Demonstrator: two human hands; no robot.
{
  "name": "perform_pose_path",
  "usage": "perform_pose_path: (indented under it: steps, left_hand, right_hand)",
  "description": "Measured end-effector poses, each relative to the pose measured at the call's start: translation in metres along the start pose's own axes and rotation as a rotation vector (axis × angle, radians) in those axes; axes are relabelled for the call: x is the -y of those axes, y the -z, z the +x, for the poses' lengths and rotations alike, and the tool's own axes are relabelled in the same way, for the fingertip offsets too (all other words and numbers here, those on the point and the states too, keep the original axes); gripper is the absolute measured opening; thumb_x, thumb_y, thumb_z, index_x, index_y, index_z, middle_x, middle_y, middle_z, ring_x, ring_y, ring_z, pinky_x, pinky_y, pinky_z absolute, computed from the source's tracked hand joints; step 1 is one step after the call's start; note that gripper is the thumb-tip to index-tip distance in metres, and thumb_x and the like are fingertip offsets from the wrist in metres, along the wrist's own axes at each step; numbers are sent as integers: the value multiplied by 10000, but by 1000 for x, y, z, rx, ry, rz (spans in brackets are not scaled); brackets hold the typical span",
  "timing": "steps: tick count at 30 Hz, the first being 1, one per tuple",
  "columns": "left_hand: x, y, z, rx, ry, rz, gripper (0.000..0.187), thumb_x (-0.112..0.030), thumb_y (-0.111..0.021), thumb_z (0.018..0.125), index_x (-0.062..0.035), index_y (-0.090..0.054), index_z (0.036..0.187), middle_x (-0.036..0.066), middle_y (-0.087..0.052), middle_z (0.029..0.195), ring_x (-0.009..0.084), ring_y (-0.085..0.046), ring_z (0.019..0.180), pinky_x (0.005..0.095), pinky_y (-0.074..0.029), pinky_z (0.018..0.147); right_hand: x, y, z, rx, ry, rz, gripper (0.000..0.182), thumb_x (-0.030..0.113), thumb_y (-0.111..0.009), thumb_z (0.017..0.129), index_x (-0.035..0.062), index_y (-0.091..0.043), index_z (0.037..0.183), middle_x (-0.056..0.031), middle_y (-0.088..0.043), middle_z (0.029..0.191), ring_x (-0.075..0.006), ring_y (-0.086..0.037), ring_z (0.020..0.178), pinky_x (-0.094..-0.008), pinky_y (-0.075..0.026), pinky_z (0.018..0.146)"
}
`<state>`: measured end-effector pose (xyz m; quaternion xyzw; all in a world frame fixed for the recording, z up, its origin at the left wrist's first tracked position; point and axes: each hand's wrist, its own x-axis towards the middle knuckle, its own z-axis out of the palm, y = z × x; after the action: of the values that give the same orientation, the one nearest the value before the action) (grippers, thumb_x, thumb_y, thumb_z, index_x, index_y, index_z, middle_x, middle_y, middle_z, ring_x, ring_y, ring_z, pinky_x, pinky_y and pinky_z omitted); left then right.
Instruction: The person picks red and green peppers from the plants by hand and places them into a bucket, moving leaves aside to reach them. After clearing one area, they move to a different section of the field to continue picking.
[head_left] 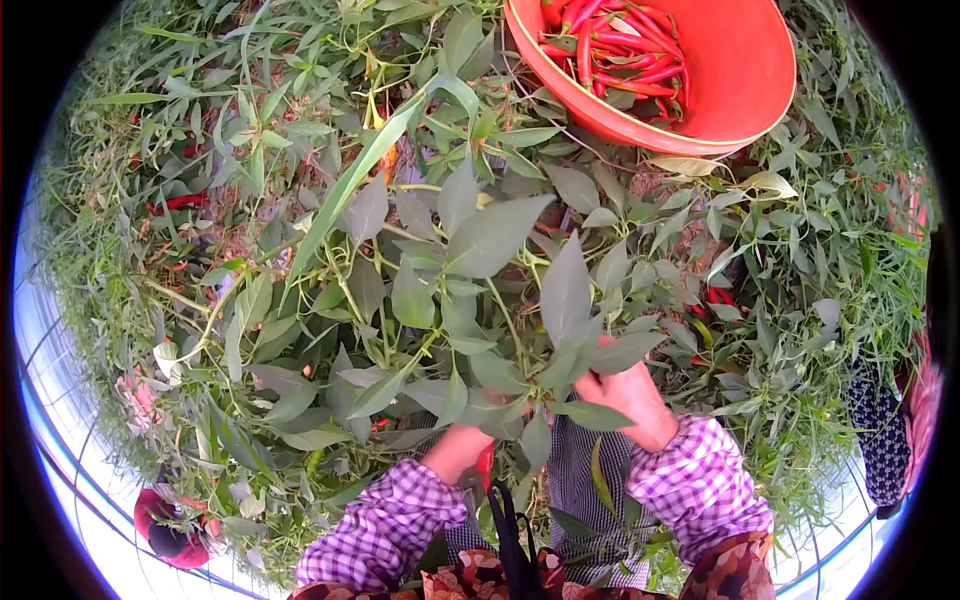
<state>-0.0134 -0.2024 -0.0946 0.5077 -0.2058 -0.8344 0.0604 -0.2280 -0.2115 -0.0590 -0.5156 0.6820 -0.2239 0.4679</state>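
Observation:
Both my hands reach in among the leaves of a chili plant [490,240]. My left hand [462,450] is at the lower middle, its fingers covered by foliage. Right beside it a red chili pepper [486,466] points downward; whether the hand grips it I cannot tell. Farther right, my right hand [638,402] is bent inward under broad green leaves, which cover its fingertips. Purple-checked sleeves [700,485] come down to both wrists.
An orange-red bucket [745,80] with many picked red chilies [630,50] stands at the top right. Other red chilies [720,297] hang among plants on both sides. A person's patterned clothing [877,440] shows at the right edge, and a dark-red and black shape [170,530] at lower left.

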Motion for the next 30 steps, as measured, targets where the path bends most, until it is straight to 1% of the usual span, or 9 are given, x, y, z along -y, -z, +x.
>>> perform_pose_path:
  steps: [3,4,7,8,10,14,21,25,30]
  left_hand:
    - [28,15,17,-52,39,235,386,-262,-591,930,-11,-571,1223,52,-612,1122,117,-557,973,272,-450,860]
    - [-28,-11,6,-154,166,429,409,-290,-565,944,-8,-554,1241,43,-598,1141,124,-551,992,279,-450,857]
    - [13,13,18,-241,101,409,429,-369,-654,868,30,-653,1028,99,-667,1029,154,-607,885,283,-467,798]
    - [50,31,30,-231,127,-25,437,-338,-647,880,45,-627,1089,104,-664,1015,160,-607,872,274,-464,777]
    - [7,4,21,-283,130,-124,433,-304,-636,890,55,-603,1132,108,-663,997,164,-609,866,265,-467,770]
    - [-18,3,7,-95,79,153,419,-207,-563,918,20,-520,1267,96,-616,1140,149,-585,999,242,-466,836]
    - [-20,32,22,-40,-22,1104,379,-213,-519,938,-77,-507,1291,84,-583,1158,199,-577,1030,303,-467,886]
    - [-27,51,44,-141,4,962,368,-221,-526,936,-74,-518,1274,82,-588,1133,191,-578,1009,299,-465,866]
    - [-34,49,50,-195,5,893,356,-231,-534,934,-70,-530,1252,80,-595,1102,182,-578,983,295,-463,842]
  right_hand:
    - [17,-20,-20,151,40,-409,142,71,-615,741,19,-614,874,-156,-605,837,-332,-605,713,-420,-492,621]
    - [22,-28,-23,44,70,-417,176,108,-624,750,41,-615,912,-141,-602,820,-300,-607,673,-392,-479,582]
    - [24,-38,-22,63,68,-444,318,114,-628,694,-27,-605,978,-166,-615,827,-320,-619,729,-440,-480,645]
    - [26,-39,-22,100,48,-435,315,104,-616,704,-30,-600,988,-160,-615,841,-311,-618,755,-433,-479,651]
    - [29,-40,-26,181,7,-416,309,85,-591,724,-37,-591,1008,-148,-616,869,-294,-615,808,-418,-478,664]
    - [25,-47,-28,-25,104,-483,261,67,-551,735,-32,-588,973,-118,-620,848,-249,-611,816,-378,-475,567]
    - [34,-33,-20,211,134,-555,139,105,-602,662,27,-593,776,-93,-579,610,-245,-601,516,-364,-472,487]
    - [53,-4,-53,339,161,-471,162,68,-612,696,3,-595,843,-97,-597,640,-212,-621,525,-313,-484,440]
    - [76,113,6,-552,543,-154,226,-54,-629,754,-5,-639,974,-130,-653,932,-237,-631,820,-298,-523,677]
